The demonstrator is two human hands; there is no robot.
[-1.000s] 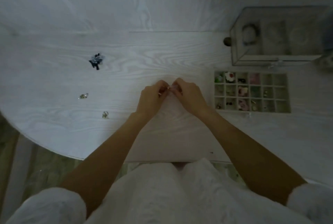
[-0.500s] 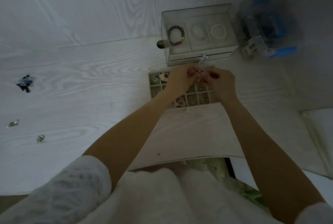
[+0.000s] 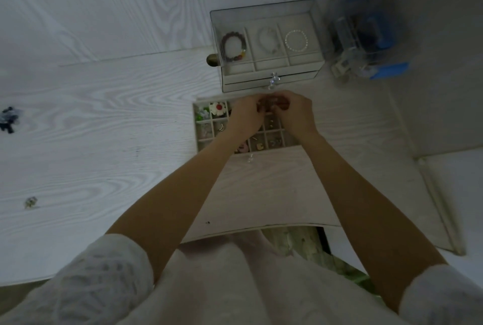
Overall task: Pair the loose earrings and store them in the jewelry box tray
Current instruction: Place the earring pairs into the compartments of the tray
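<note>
While the head view looks down on the table, both hands meet over the far row of the jewelry box tray; the left hand and right hand have fingers curled inward and fingertips touching, apparently pinching a small dark item between them, though whether it is an earring pair cannot be told. The tray lies directly under the hands, its long axis running left to right; both hands are equally near. Just beyond the tray stands the clear jewelry box, limiting forward room; a wall closes the right side. Loose earrings remain well apart on the left: a dark cluster and a small pale earring; the left hand is judged nearer to these, across open table.
</note>
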